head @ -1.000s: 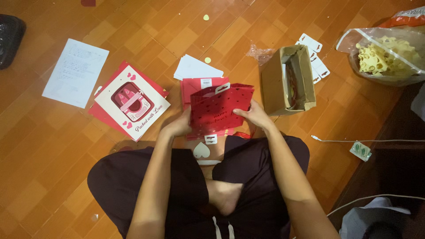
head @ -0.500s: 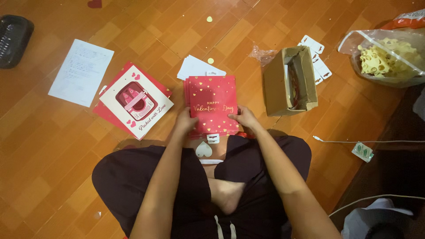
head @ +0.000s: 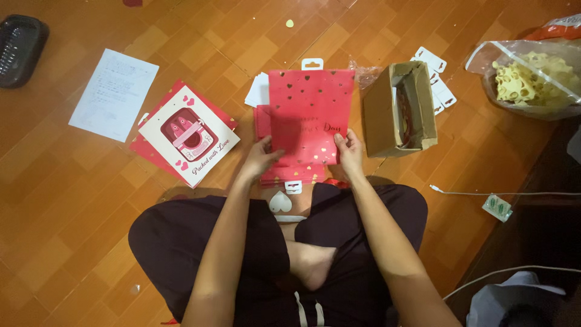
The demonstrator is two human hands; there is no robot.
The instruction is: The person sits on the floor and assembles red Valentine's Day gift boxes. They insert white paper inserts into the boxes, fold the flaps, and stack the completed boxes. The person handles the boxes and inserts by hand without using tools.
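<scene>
From the head camera, a flat red paper package dotted with gold hearts (head: 310, 115) lies on the wooden floor in front of the crossed legs, a white hang tab at its far edge. It rests on a small stack of like red packages (head: 284, 172), whose white tabs peek out at the near edge. The left hand (head: 260, 158) pinches its lower left edge, thumb on top; the right hand (head: 349, 152) pinches the lower right edge in the same way.

To the left lies a square white card with a red and pink picture and hearts (head: 189, 135), set on red sheets, and farther left a white printed paper sheet (head: 114, 94). A black plastic tray (head: 19, 48) sits at the far left corner.

Just right of the package stands an open brown cardboard box (head: 396, 109) with something red and dark inside. Beyond it lie white hang tabs (head: 437, 85). At the far right a clear plastic bag (head: 532, 79) holds pale yellow pieces.
</scene>
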